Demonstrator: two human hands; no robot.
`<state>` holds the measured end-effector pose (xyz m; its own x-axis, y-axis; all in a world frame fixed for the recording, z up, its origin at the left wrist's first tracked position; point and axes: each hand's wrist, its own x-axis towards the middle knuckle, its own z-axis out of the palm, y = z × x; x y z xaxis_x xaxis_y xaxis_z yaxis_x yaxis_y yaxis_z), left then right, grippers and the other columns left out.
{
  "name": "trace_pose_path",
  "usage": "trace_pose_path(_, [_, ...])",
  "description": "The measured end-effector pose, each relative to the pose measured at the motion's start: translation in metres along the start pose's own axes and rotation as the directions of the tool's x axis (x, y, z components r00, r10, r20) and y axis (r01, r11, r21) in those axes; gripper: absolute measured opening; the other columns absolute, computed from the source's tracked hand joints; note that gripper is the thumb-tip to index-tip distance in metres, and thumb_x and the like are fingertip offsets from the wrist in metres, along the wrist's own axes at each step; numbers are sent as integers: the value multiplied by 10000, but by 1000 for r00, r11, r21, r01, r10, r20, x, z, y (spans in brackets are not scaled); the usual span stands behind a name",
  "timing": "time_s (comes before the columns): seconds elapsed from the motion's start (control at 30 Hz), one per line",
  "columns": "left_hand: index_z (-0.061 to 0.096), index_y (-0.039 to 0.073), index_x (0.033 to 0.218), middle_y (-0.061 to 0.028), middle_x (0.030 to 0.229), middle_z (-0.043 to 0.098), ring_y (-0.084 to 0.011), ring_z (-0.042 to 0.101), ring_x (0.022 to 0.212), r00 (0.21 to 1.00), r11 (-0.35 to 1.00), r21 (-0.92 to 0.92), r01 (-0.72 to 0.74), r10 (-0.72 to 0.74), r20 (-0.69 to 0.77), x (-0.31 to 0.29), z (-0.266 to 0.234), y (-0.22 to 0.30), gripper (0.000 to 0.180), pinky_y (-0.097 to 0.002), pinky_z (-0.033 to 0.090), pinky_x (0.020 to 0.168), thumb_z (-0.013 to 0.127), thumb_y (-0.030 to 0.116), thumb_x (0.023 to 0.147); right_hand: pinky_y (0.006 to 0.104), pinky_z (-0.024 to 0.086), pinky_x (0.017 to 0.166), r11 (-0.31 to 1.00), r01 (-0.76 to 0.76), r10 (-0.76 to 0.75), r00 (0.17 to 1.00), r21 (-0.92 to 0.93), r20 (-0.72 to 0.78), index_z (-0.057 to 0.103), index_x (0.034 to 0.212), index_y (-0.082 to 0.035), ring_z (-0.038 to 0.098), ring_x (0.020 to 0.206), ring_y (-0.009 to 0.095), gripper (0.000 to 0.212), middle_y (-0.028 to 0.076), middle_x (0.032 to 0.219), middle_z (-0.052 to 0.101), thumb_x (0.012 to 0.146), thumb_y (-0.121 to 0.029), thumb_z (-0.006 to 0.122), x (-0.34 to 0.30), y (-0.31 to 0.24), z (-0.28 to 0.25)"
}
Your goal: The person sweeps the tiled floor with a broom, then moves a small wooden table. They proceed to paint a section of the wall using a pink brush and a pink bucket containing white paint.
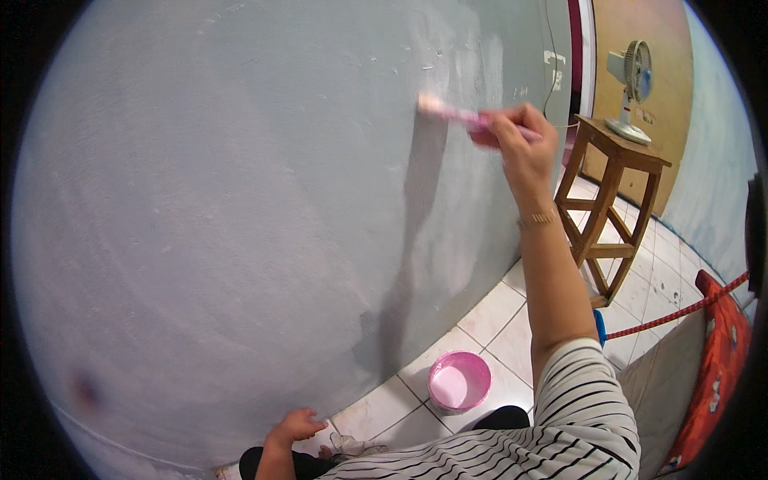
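Observation:
My right hand (518, 142) is raised and closed around the pink handle of a paintbrush (450, 113). The brush's pale bristles touch the grey-blue wall (240, 208) high up, and its shadow falls down the wall below. My left hand (298, 426) is low at the foot of the wall, fingers curled, resting on the white floor tile and holding nothing that I can see. A pink bucket (459, 382) of pale pink paint stands on the tiles between my arms, close to the wall.
A wooden stool (610, 210) stands to the right by the wall, with a small white fan (632, 90) on top. A red cloth (716, 376) and a red rope (680, 314) lie at the right edge. White tiles (496, 316) cover the floor.

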<state>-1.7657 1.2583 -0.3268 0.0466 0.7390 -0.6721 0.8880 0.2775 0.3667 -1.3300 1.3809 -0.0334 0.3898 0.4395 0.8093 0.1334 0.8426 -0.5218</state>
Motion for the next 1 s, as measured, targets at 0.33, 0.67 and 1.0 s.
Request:
trace_pose_path(0.33, [500,-56,1124,-163,835,626,-215,616,695,983,981,112,-158,167,-73,18,7,-24,665,-315,485,645,674,422,695,376,551,717,925,210,-164,973,316,-165,498,775,43,639,739,281,67,228,895,595,801,-16,514,59,-5,5])
trace_pose_path(0.67, [539,-34,1064,-176,893,624,-279,604,830,991,993,81,-91,98,-92,8,14,-40,597,-346,473,703,666,423,702,313,523,662,908,-415,410,908,61,81,532,739,14,606,704,182,62,120,796,604,785,-25,548,-196,91,-52])
trace_pose_path(1.0, [534,-30,1074,-181,920,618,-292,596,852,983,989,1,-147,146,-110,10,14,-24,577,-348,462,730,668,391,703,237,421,518,807,-396,493,860,-439,130,563,672,3,527,559,96,115,54,615,581,747,-85,565,-233,153,-36])
